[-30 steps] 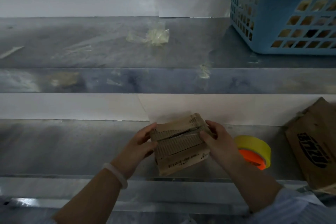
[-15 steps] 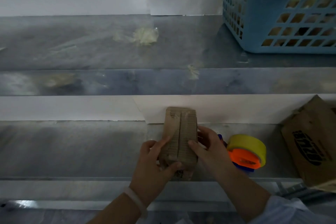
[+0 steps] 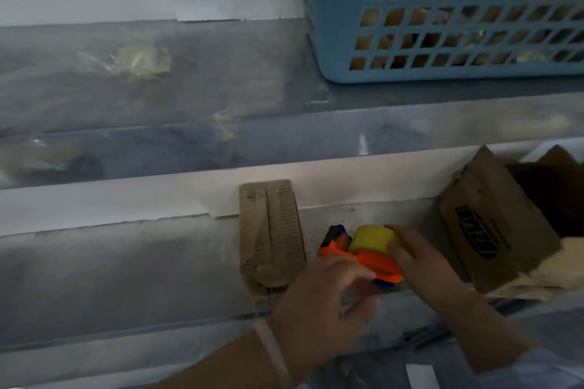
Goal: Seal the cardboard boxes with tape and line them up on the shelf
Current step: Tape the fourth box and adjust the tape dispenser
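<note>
A small cardboard box [image 3: 271, 237] stands on end on the lower metal shelf [image 3: 126, 278], its flap seam facing me, with no hand on it. Just right of it is an orange tape dispenser [image 3: 363, 257] carrying a yellow tape roll [image 3: 373, 238]. My right hand [image 3: 417, 259] is closed on the roll and dispenser from the right. My left hand [image 3: 319, 316] hovers in front of the dispenser's near side, fingers curled and apart, holding nothing. A larger printed cardboard box [image 3: 493, 221] leans at the right end of the shelf.
A blue plastic basket [image 3: 442, 69] sits on the upper shelf [image 3: 221, 98] at the right. Crumpled clear tape scraps [image 3: 139, 60] lie on the upper shelf and stick to its front lip. A white wall backs both shelves.
Both hands have let go of the small box, which now stands alone on the shelf. My right hand moved right and took hold of the tape dispenser; my left hand followed toward it.
</note>
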`<act>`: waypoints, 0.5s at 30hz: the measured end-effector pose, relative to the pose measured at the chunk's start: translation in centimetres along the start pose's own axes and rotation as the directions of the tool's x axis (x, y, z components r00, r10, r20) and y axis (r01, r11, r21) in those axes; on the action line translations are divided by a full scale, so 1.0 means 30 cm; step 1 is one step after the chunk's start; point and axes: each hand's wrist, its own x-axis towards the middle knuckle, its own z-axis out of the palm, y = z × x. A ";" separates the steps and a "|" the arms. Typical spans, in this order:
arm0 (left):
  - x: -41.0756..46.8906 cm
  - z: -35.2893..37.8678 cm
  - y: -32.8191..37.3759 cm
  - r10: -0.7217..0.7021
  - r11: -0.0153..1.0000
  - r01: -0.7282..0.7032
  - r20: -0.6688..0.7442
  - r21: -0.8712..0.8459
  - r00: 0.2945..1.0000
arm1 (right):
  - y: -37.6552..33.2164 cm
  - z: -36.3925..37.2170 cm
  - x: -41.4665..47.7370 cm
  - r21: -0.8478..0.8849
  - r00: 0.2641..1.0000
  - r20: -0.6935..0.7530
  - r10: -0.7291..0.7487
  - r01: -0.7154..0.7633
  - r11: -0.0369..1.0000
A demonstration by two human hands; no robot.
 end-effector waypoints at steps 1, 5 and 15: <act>0.035 0.054 0.013 -0.214 0.960 0.227 0.091 -0.163 0.972 | 0.002 0.007 -0.017 0.010 1.000 -0.012 -0.014 0.014 1.000; 0.162 0.207 -0.044 -0.635 0.474 0.711 0.357 -0.519 0.685 | 0.011 0.040 -0.060 -0.039 0.998 -0.061 -0.029 0.027 0.999; 0.218 0.246 -0.070 -0.662 0.181 0.604 0.358 -0.776 0.658 | 0.042 0.046 -0.142 0.143 0.985 -0.144 -0.098 0.118 0.983</act>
